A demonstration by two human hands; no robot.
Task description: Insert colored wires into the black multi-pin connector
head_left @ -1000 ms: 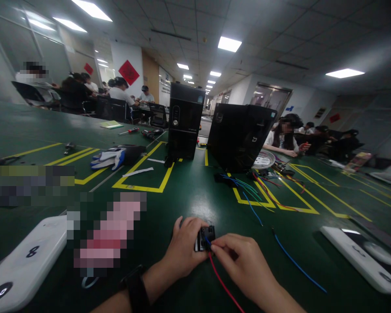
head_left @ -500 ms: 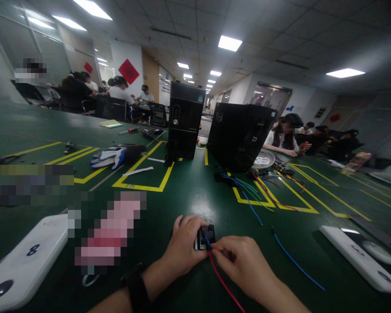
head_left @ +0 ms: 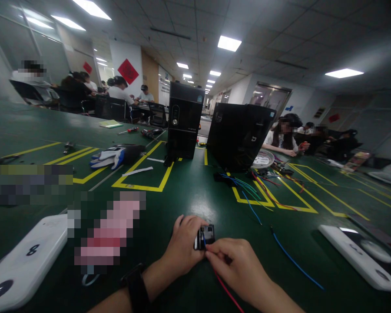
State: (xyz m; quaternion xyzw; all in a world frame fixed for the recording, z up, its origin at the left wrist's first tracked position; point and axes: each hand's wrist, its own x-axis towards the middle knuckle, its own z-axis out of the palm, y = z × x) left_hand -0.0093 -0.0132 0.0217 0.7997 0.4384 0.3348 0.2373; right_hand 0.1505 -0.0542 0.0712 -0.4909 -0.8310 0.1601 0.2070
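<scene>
My left hand (head_left: 185, 245) is wrapped round a small black box-like electrical part (head_left: 210, 232) with a pale side, steadying it on the green table. Fingers and palm cover much of the part, so its exact kind does not show. At its near edge, my right hand (head_left: 239, 263) pinches a red wire (head_left: 227, 290) between thumb and forefinger. A short blue piece (head_left: 204, 239) leads from those fingertips onto the part; whether it is seated inside, I cannot tell. The red wire trails below my right hand towards the front edge.
A loose blue wire (head_left: 295, 258) lies to the right, near a white device (head_left: 348, 256). Another white device (head_left: 29, 261) lies left. Two black computer cases (head_left: 184, 121) stand ahead, with bundled wires (head_left: 244, 184), a work glove (head_left: 109, 157) and a screwdriver (head_left: 130, 130) around. A co-worker sits across the table.
My right hand has shifted slightly left, closer to the black part, and the blue piece stands more upright. The red wire is now more covered by my fingers. My left hand stays put.
</scene>
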